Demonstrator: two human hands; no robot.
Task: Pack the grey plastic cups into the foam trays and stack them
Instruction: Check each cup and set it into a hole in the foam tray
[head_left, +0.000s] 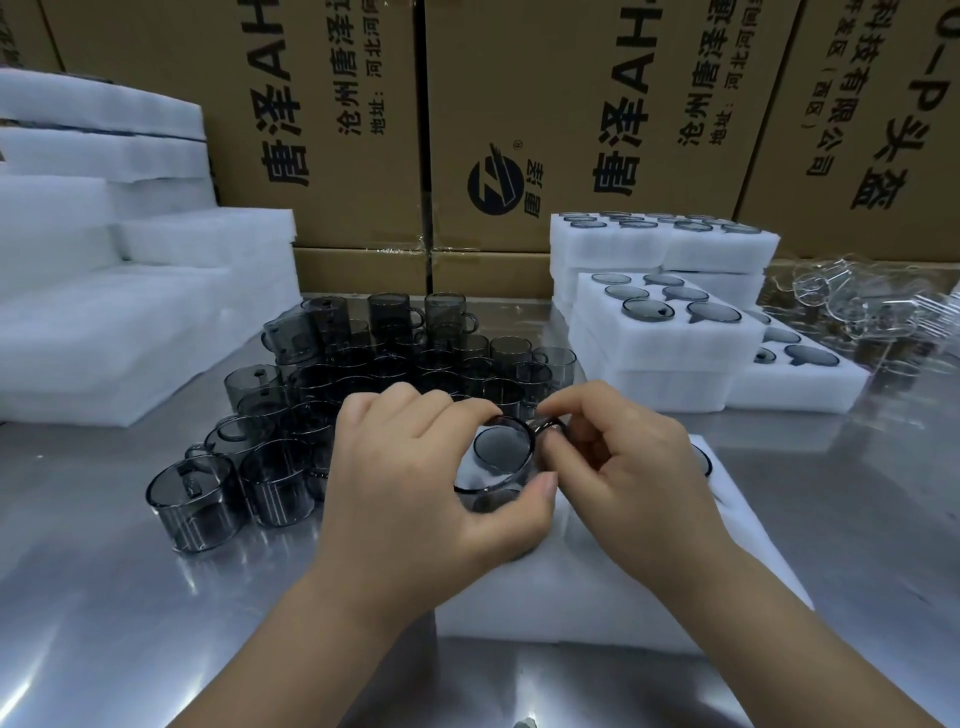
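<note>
The left hand (415, 467) is wrapping its grip round the body of a grey cup (501, 454), and the right hand (634, 467) is pinching the cup's handle. The cup is sitting upright over a foam tray (597, 597) lying on the steel bench (156, 623). Loose cups (363, 374) are crowding the bench to the left, and filled trays (665, 343) are standing stacked behind on the right.
</note>
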